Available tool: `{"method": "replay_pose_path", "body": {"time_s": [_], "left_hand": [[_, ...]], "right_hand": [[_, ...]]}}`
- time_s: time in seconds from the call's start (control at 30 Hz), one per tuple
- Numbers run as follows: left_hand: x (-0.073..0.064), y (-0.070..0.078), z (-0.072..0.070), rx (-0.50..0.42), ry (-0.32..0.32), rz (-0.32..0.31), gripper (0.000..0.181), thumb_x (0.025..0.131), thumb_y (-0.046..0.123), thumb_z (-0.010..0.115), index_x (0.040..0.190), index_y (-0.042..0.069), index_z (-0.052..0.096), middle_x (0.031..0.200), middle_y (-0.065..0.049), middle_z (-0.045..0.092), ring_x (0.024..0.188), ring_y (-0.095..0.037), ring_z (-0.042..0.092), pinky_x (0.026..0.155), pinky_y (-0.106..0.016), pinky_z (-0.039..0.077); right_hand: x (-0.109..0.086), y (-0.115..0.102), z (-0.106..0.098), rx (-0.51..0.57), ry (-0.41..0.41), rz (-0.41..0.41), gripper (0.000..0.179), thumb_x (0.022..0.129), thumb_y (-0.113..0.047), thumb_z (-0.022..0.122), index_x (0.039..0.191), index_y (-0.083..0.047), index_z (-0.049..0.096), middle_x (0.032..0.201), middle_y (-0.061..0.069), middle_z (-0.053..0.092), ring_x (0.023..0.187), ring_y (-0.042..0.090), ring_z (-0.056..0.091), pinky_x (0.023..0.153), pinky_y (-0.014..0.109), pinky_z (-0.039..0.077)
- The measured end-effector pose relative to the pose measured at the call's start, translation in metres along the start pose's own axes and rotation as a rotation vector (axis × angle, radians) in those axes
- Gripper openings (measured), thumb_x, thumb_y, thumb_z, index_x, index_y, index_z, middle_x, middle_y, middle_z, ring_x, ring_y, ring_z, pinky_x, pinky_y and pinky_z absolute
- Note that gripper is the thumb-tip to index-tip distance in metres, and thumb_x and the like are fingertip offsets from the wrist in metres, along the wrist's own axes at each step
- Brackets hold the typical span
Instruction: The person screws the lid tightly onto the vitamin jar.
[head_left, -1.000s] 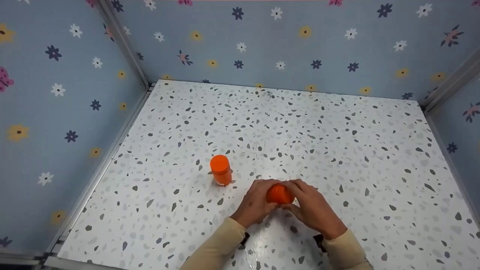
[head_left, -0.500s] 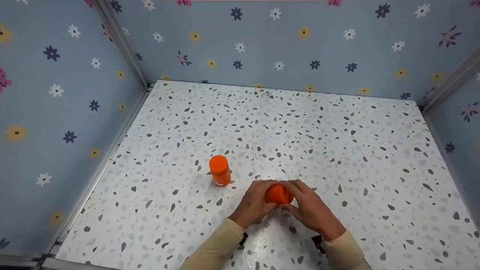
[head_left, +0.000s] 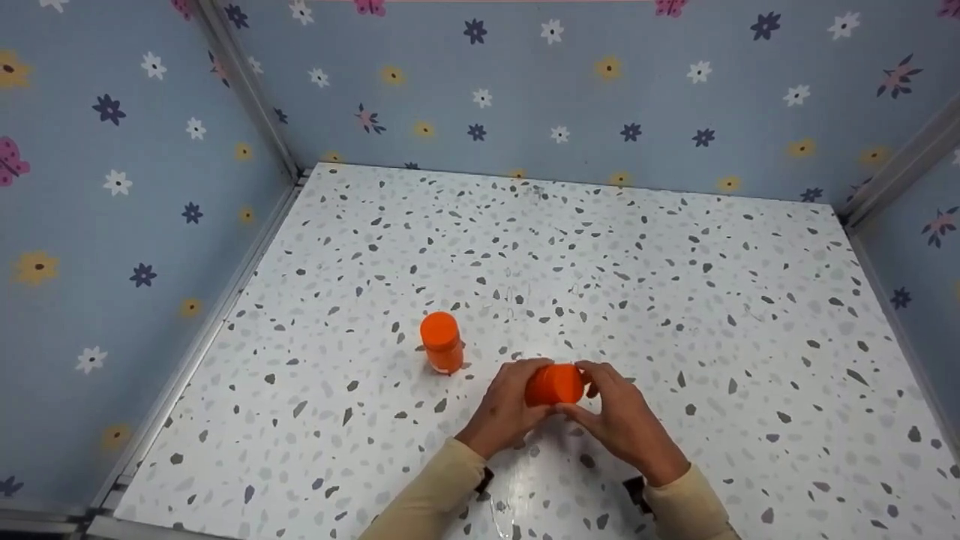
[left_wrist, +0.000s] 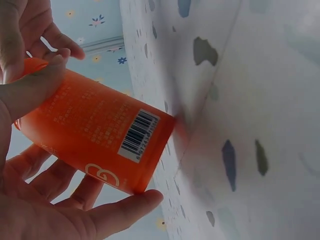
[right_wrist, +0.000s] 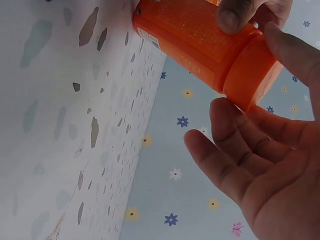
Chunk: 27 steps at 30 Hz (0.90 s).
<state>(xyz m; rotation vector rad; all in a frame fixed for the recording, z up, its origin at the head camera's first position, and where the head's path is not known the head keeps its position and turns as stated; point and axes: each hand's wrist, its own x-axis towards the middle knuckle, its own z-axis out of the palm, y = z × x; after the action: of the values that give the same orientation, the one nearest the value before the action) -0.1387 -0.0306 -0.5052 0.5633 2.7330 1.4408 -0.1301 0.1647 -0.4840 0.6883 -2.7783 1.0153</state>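
An orange bottle (head_left: 538, 386) with printed text sits between both hands in the head view. My left hand (head_left: 501, 411) grips its body, thumb across one side and fingers under the other. In the left wrist view, a barcode (left_wrist: 139, 136) shows near the bottle's base, which is close to the table. My right hand (head_left: 631, 421) holds the orange cap (right_wrist: 254, 71) lightly at its rim between thumb and fingertips. The bottle is tilted, its cap toward the right hand. A second orange bottle (head_left: 442, 346) with a cap stands upright to the left of the hands.
The white speckled table (head_left: 675, 270) has metal-framed edges. Blue flower-patterned panels (head_left: 525, 82) rise at the back and both sides.
The held bottle has tipped so that its cap's round top now shows. My right fingers have spread and shifted on the cap. The standing bottle stays in place.
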Motion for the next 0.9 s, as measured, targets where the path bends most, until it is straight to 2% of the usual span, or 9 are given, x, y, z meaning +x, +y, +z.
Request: {"method": "replay_pose_path", "body": {"time_s": [0.2, 0.3, 0.47, 0.6, 0.9], "left_hand": [[0.004, -0.004, 0.0, -0.049, 0.043, 0.005, 0.057, 0.081, 0.013, 0.084, 0.131, 0.007, 0.057, 0.127, -0.006, 0.064, 0.114, -0.022, 0.058, 0.101, -0.042, 0.047], [0.007, -0.006, 0.0, -0.087, 0.052, 0.008, 0.056, 0.081, 0.011, 0.083, 0.131, 0.008, 0.057, 0.128, -0.006, 0.064, 0.116, -0.021, 0.06, 0.102, -0.041, 0.047], [0.012, -0.01, 0.0, -0.13, 0.061, 0.018, 0.056, 0.081, 0.009, 0.083, 0.131, 0.009, 0.058, 0.129, -0.005, 0.065, 0.118, -0.019, 0.06, 0.103, -0.039, 0.046], [0.014, -0.011, 0.002, -0.131, 0.071, 0.013, 0.054, 0.082, 0.013, 0.083, 0.13, 0.009, 0.058, 0.127, -0.006, 0.064, 0.117, -0.02, 0.059, 0.103, -0.039, 0.047], [0.022, -0.008, 0.007, -0.142, 0.041, -0.057, 0.058, 0.085, 0.019, 0.081, 0.136, 0.008, 0.056, 0.124, -0.007, 0.059, 0.118, -0.022, 0.058, 0.102, -0.036, 0.048]], "right_hand": [[0.002, 0.0, 0.0, -0.014, 0.048, -0.031, 0.055, 0.08, -0.015, 0.085, 0.126, -0.002, 0.058, 0.102, 0.004, 0.061, 0.084, 0.019, 0.057, 0.072, 0.031, 0.052], [0.004, 0.0, 0.001, -0.001, 0.067, -0.048, 0.05, 0.082, -0.009, 0.083, 0.125, -0.002, 0.06, 0.104, 0.005, 0.062, 0.084, 0.018, 0.058, 0.072, 0.034, 0.054], [0.007, 0.001, 0.001, 0.033, 0.086, -0.063, 0.04, 0.085, -0.003, 0.078, 0.121, -0.003, 0.063, 0.105, 0.005, 0.062, 0.083, 0.024, 0.06, 0.071, 0.039, 0.056], [0.009, 0.002, 0.001, 0.049, 0.107, -0.066, 0.038, 0.086, -0.001, 0.077, 0.121, -0.003, 0.063, 0.105, 0.006, 0.063, 0.084, 0.024, 0.06, 0.071, 0.04, 0.056], [0.015, 0.005, -0.001, 0.092, 0.091, 0.014, 0.037, 0.089, -0.005, 0.074, 0.124, -0.002, 0.063, 0.118, 0.01, 0.068, 0.097, 0.024, 0.067, 0.084, 0.044, 0.056]]}}
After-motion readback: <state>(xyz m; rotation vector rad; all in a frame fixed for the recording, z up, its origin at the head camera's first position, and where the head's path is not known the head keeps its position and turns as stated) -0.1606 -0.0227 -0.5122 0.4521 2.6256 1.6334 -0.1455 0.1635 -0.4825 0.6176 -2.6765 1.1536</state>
